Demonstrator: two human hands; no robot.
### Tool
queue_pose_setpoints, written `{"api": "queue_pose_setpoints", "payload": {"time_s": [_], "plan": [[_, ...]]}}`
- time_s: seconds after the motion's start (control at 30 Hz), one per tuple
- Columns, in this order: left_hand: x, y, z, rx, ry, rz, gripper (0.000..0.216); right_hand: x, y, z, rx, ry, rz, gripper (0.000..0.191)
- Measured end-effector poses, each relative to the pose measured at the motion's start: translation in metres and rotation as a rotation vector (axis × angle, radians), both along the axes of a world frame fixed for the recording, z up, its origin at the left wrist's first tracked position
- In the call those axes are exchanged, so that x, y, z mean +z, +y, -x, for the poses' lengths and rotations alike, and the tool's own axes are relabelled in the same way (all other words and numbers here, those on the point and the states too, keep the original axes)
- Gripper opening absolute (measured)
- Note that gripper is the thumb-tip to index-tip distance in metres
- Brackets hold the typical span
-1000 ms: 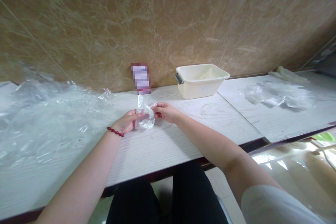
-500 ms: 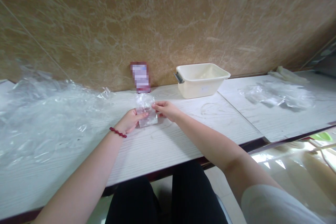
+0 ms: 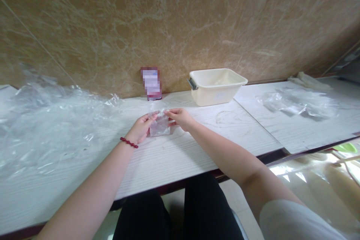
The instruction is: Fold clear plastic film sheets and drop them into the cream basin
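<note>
A pair of bare hands works a small, clear, rectangular plastic bag [image 3: 161, 126] above a white wood-grain tabletop [image 3: 171, 165], in front of a brown marbled wall [image 3: 168, 37]. The left hand [image 3: 140, 126], below a dark red beaded bracelet [image 3: 128, 142], has its thumb and fingers drawn close together on the bag's left upper edge; the right hand [image 3: 178, 117] pinches the upper right corner between thumb and forefinger, its lower fingers loosely curled beside the film. Glare and transparency blur the view, so whether the bag holds anything, or how many layers are gripped, cannot be told.

The likeliest trouble lies in the film itself: thin and slick, it could slide from so narrow a pinch, or crease and stretch if the two hands pull unevenly. Static might make its layers cling together. The bag sits near a pixelated, upright red-bordered rectangular object [image 3: 152, 83] leaning at the wall, which a careless forward knuckle could topple. To the left, a large, loose heap of clear plastic film [image 3: 56, 127] spreads close to the left forearm, whose sleeveless sweep could drag pieces along. A cream rectangular plastic tub [image 3: 213, 95] stands apart, beyond the right hand.
</note>
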State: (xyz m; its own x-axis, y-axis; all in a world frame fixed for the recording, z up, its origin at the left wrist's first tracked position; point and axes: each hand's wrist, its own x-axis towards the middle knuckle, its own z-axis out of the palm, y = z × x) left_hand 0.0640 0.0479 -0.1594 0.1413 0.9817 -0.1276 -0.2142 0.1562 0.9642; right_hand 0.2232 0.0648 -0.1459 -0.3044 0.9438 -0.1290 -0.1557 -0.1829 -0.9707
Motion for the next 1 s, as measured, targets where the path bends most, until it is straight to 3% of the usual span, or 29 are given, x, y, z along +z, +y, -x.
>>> {"api": "queue_pose_setpoints", "payload": {"time_s": [0.23,0.47,0.83,1.0], "plan": [[0.0,-0.001,-0.001,0.004,0.025,-0.018,0.042,-0.002,0.0,0.002,-0.03,0.006,0.018,0.016],[0.003,0.001,0.005,-0.039,-0.091,-0.02,0.043,-0.005,0.004,0.003,-0.067,0.029,0.063,0.007],[0.0,0.004,0.01,-0.121,-0.16,-0.013,0.043,-0.005,0.007,-0.001,-0.064,0.046,0.07,0.009],[-0.002,0.012,0.018,-0.156,-0.189,0.0,0.041,0.002,0.011,-0.004,-0.129,0.031,0.037,0.009]]}}
